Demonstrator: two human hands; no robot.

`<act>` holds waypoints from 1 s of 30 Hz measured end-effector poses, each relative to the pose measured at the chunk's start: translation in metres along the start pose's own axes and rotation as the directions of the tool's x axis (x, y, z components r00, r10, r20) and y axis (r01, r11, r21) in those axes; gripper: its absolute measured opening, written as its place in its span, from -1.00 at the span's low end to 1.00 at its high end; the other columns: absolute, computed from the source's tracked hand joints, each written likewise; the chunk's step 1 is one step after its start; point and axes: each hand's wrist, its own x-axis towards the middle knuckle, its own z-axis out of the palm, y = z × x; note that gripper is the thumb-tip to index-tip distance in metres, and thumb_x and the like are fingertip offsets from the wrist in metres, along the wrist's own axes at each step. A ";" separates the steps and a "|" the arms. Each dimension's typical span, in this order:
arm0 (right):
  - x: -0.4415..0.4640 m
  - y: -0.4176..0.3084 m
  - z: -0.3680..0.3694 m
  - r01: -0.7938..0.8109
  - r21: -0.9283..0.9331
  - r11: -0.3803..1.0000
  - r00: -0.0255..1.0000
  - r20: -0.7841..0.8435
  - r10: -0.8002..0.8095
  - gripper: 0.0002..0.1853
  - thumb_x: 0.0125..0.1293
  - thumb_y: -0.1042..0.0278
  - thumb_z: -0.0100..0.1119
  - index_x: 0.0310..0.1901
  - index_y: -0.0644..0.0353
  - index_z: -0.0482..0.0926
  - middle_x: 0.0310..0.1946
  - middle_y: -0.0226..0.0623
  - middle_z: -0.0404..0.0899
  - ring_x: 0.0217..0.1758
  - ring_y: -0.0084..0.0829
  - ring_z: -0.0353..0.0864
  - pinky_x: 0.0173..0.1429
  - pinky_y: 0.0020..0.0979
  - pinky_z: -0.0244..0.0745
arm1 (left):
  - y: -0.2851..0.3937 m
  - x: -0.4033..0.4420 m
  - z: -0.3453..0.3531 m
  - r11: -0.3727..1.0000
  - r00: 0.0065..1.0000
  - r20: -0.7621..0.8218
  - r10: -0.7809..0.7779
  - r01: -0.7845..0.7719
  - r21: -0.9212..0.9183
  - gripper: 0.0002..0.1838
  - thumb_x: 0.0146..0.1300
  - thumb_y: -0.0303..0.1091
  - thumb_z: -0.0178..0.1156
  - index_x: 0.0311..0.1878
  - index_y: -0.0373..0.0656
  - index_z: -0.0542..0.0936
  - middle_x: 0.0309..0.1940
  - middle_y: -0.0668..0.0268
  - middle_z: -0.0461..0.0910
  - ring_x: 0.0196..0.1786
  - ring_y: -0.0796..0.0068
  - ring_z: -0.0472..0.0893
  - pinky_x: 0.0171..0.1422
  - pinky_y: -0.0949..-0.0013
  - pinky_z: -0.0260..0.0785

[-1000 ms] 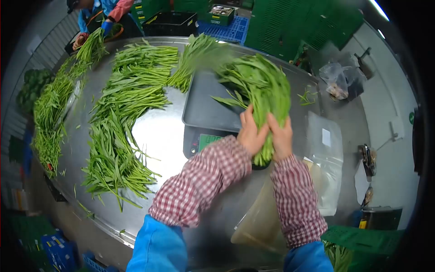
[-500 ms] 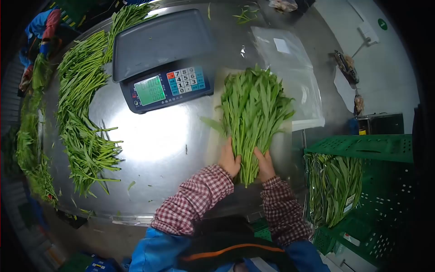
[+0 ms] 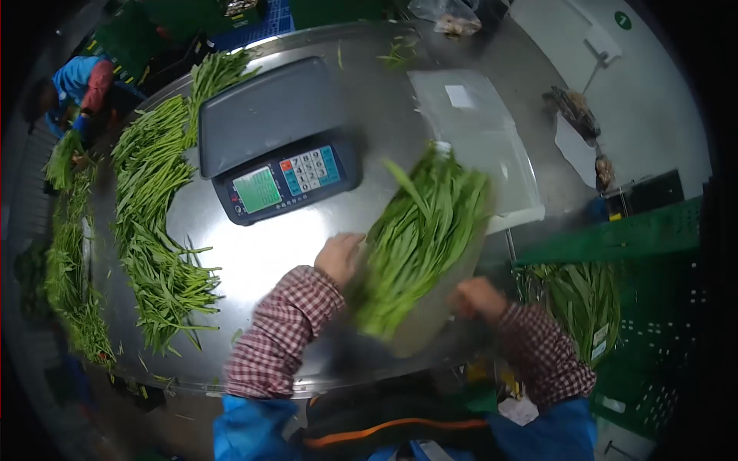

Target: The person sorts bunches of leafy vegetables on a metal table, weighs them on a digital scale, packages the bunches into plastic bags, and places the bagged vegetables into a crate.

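A bundle of long-leaved greens (image 3: pixel 427 238) lies slanted in front of me, leaves away and stems toward me. Under and around it is a clear plastic bag (image 3: pixel 427 330), blurred by motion. My left hand (image 3: pixel 340 260) is closed at the bag's left edge, beside the stems. On the other side, my right hand (image 3: pixel 478 298) is curled into a fist at the bag's right edge. Both hands are somewhat smeared, and the film in their fingers is hard to see.
A digital scale (image 3: pixel 280 180) stands left of centre on the metal table (image 3: pixel 254 307). More greens (image 3: pixel 154 200) lie along the left. Flat plastic bags (image 3: pixel 492 138) lie at the right, above a green crate (image 3: pixel 653 323) holding packed greens (image 3: pixel 584 300). A co-worker (image 3: pixel 77 88) handles greens at far left.
My hands have left the stems and moved apart, the left up and leftward, the right to the right. The bundle has tilted, its stems swinging left. The camera view has shifted slightly.
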 end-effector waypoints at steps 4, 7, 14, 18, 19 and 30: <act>-0.045 -0.020 0.161 -0.640 0.637 0.430 0.761 0.604 0.238 -0.72 0.29 0.09 -0.06 -0.28 0.14 0.46 -0.57 -0.42 0.37 -0.56 -0.54 0.31 -0.46 -0.50 0.29 | 0.046 -0.002 -0.044 0.911 0.820 0.566 0.090 -0.297 0.285 -0.52 0.11 -0.47 0.05 0.16 -0.15 0.38 0.04 0.13 0.48 0.11 0.21 0.46 0.14 0.30 0.37; -0.003 -0.015 0.218 -0.570 0.821 -0.033 0.817 0.570 0.086 -0.79 0.30 0.15 -0.03 -0.37 0.10 0.42 -0.57 -0.44 0.36 -0.55 -0.57 0.30 -0.43 -0.54 0.29 | 0.034 -0.048 -0.045 0.848 0.497 0.865 0.067 -0.486 0.213 -0.24 -0.02 -0.36 0.20 0.32 -0.06 0.17 0.27 0.13 0.21 0.31 0.23 0.24 0.33 0.19 0.13; 0.004 -0.056 0.160 0.365 0.043 0.930 0.921 0.130 -0.367 -0.53 0.38 -0.03 -0.29 -0.28 0.24 0.49 -0.44 -0.25 0.45 -0.46 -0.36 0.44 -0.34 -0.39 0.34 | 0.001 -0.111 -0.020 0.775 0.793 0.590 0.149 -0.465 0.429 0.04 -0.13 -0.06 0.36 0.38 0.02 -0.04 0.40 0.23 -0.09 0.43 0.31 -0.03 0.42 -0.03 -0.17; 0.089 -0.043 0.112 0.432 -0.602 0.671 0.900 0.242 -0.362 -0.41 0.38 -0.11 -0.38 0.17 0.21 0.33 0.16 -0.08 0.35 0.07 -0.15 0.42 0.20 -0.23 0.22 | 0.023 -0.153 -0.039 0.903 0.972 -0.147 -0.184 0.226 0.365 0.13 -0.31 -0.17 0.49 0.35 -0.06 0.01 0.29 -0.03 0.07 0.36 0.04 0.05 0.40 -0.07 -0.18; 0.080 -0.041 0.112 0.460 -0.595 0.658 0.886 0.268 -0.378 -0.40 0.37 -0.13 -0.38 0.22 0.19 0.27 0.20 -0.07 0.29 0.11 -0.15 0.38 0.26 -0.23 0.15 | 0.024 -0.165 -0.030 0.866 0.847 -0.391 -0.361 0.460 0.198 0.19 -0.31 -0.28 0.52 0.35 -0.14 -0.10 0.16 -0.15 0.17 0.25 0.03 0.22 0.33 0.00 0.04; -0.005 -0.065 0.153 0.381 -0.856 0.350 0.890 0.237 -0.390 -0.04 0.00 0.21 0.28 0.38 -0.04 -0.13 0.08 0.09 0.26 0.06 0.09 0.35 0.10 -0.16 0.34 | 0.001 -0.143 0.027 0.513 0.779 -0.091 -0.620 0.315 -0.799 -0.09 0.16 -0.33 0.19 0.36 -0.26 -0.24 0.01 -0.04 0.36 -0.06 0.29 0.49 -0.07 0.33 0.42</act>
